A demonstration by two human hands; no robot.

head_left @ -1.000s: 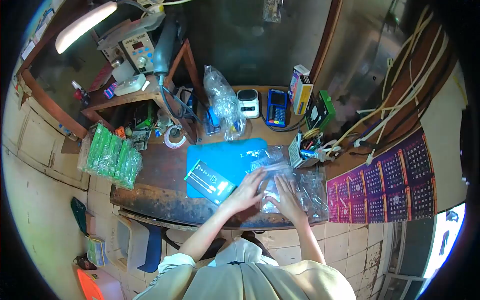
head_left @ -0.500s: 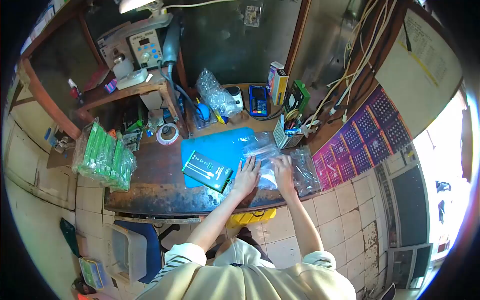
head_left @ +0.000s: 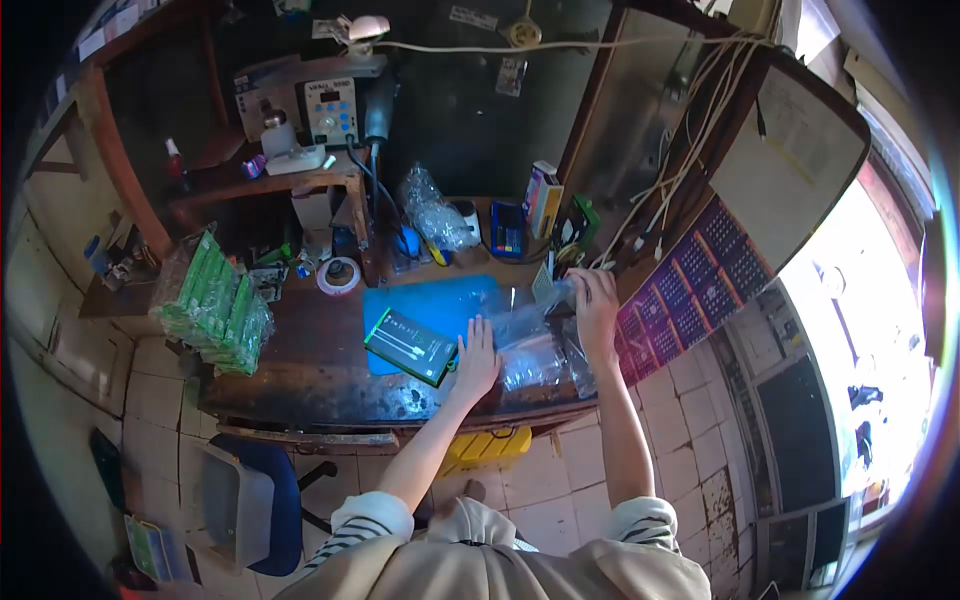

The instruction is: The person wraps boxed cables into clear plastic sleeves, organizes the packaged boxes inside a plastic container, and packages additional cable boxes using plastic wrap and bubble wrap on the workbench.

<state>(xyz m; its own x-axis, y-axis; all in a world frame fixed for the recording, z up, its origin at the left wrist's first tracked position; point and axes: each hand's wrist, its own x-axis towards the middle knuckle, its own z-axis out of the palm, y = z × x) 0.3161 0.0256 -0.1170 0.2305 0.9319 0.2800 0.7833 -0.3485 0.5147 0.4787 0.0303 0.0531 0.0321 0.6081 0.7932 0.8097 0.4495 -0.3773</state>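
Observation:
My left hand [head_left: 477, 360] lies with fingers spread at the right end of a black and green box [head_left: 412, 346], beside clear plastic bags [head_left: 530, 360]. The box rests partly on a blue mat [head_left: 450, 297]. My right hand [head_left: 597, 305] is raised near the pen holder, its fingers closed together; a clear plastic edge shows at the fingertips. The bags lie on the desk between my two hands.
Wrapped green boxes [head_left: 215, 305] stand at the left. Behind the mat are a tape roll [head_left: 339, 276], bubble wrap [head_left: 435, 210] and a card terminal [head_left: 507, 229]. A purple calendar [head_left: 690, 290] hangs at the right, below cables.
My right hand has lifted and moved right, away from the bags, with its fingers drawn together. My left hand has shifted slightly toward the box. The camera view has turned.

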